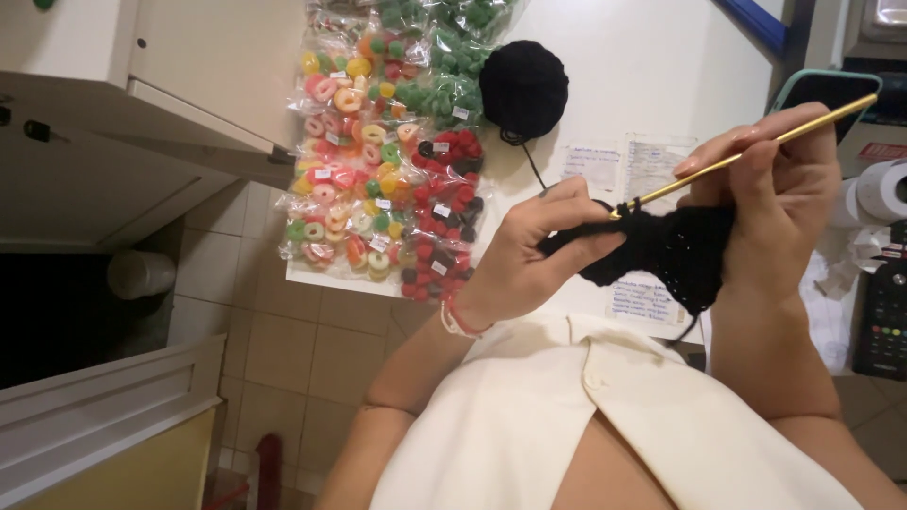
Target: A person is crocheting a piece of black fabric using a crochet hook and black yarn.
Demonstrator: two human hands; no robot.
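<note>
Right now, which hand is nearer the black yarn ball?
Left. The left hand sits just below the black yarn ball; the right hand, holding the gold crochet hook, is farther off to its right.

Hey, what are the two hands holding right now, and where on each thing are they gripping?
The right hand holds a gold crochet hook along the middle of its shaft. The left hand pinches the black crocheted piece at its left edge, near the hook's tip.

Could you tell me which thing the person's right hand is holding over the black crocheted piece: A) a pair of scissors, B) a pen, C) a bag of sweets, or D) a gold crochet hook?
D: the right hand grips a thin gold crochet hook whose tip meets the black crocheted piece, which the left hand steadies.
</note>
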